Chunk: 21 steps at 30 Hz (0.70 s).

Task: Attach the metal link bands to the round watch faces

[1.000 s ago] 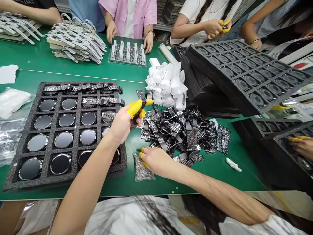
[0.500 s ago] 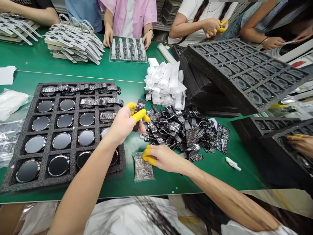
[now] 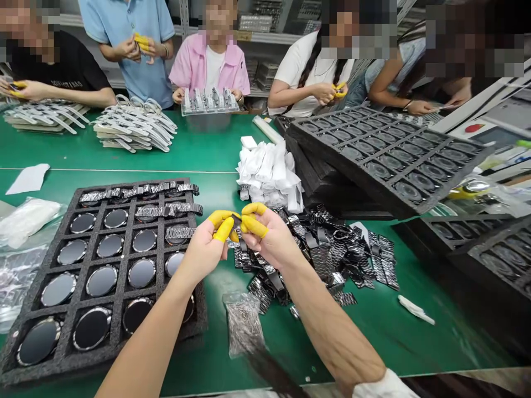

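My left hand (image 3: 207,243), with yellow finger cots, is closed on a black watch band (image 3: 237,219); only its end shows between the fingers. Meeting it there is my right hand (image 3: 271,235), also in yellow cots, fingertips pinched at the band's end. Whatever it pinches is too small to make out. Behind and right of the hands spreads a pile of black link watch bands (image 3: 319,251). A clear bag of thin metal pins (image 3: 244,326) lies below them on the table. To the left, a dark foam tray (image 3: 79,290) holds round watches, a few with bands attached.
White wrapped pieces (image 3: 269,174) are heaped beyond the bands. Large black foam trays (image 3: 406,155) are stacked at right, the top one tilted. Plastic bags (image 3: 29,221) lie at far left. Several co-workers sit or stand across the green table (image 3: 207,157).
My right hand has left the bag of pins and come up to the band in my left hand. The view has tilted upward, showing more of the co-workers.
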Tool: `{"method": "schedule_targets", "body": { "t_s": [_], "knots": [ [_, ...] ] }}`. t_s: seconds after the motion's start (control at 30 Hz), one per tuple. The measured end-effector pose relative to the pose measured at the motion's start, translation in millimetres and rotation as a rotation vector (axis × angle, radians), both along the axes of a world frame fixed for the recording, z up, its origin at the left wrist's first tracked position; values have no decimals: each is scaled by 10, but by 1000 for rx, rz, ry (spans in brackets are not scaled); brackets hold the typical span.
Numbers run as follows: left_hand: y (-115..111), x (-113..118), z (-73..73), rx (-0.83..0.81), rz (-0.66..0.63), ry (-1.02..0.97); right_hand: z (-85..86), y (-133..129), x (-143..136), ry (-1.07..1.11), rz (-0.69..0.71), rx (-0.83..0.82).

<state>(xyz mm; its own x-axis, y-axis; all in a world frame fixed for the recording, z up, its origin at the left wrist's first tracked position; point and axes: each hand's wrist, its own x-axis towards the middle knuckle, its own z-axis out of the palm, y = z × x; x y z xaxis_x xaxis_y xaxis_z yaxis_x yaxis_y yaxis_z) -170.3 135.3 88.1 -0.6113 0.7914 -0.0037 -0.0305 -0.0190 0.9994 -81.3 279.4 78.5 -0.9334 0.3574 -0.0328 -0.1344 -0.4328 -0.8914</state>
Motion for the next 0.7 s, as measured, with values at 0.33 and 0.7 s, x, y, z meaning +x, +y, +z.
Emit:
{"method": "schedule_targets", "body": {
  "t_s": [0.33,0.7],
  "knots": [
    [-18,-27,-11,-50,56,-31,-45,106,-51,8,189,-135],
    [13,46,48,-10,44,-327,-235,-187,-236,63,-142,-57]
  ]
}}
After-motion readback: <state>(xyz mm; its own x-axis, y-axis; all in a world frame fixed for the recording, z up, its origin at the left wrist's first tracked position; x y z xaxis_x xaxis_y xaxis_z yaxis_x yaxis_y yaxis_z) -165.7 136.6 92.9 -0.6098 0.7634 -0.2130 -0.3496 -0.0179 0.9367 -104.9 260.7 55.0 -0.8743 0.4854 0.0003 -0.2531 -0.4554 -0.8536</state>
